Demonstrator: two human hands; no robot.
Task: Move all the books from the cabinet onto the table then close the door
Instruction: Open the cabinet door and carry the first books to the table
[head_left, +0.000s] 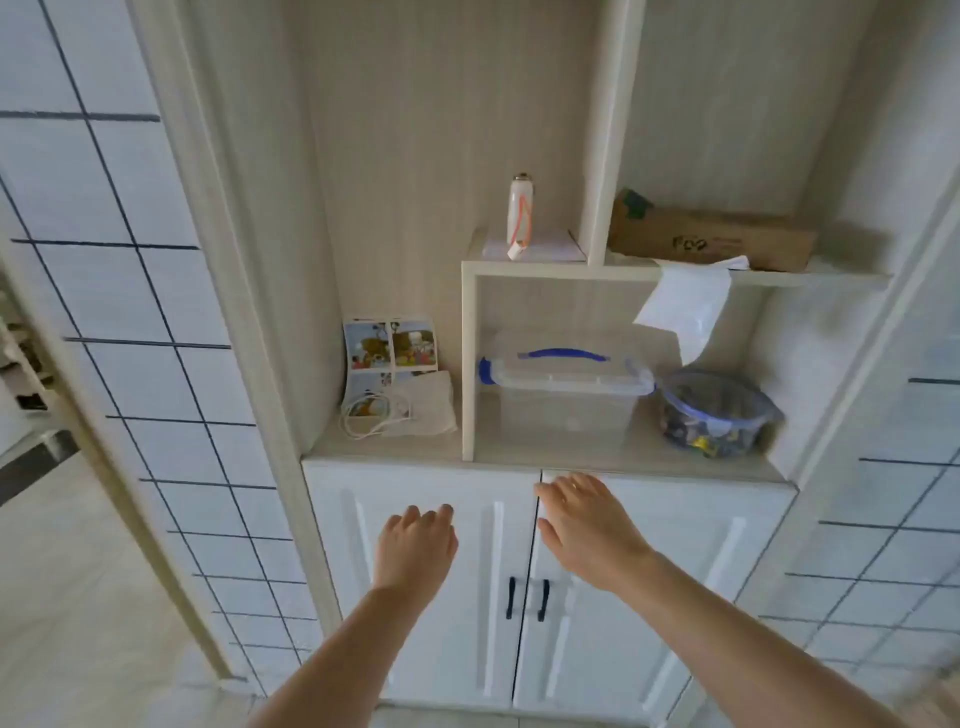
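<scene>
Reaching at the closed cabinet doors, the empty, spread right hand is nearer their centre seam than the loosely curled, empty left hand, with the upright black handles below both.

Both doors are shut, blocking the cabinet; bare door fronts lie open around the handles, below both hands.

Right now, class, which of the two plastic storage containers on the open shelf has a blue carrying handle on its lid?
The clear rectangular plastic box; the round blue-rimmed tub to its right has none.
</scene>
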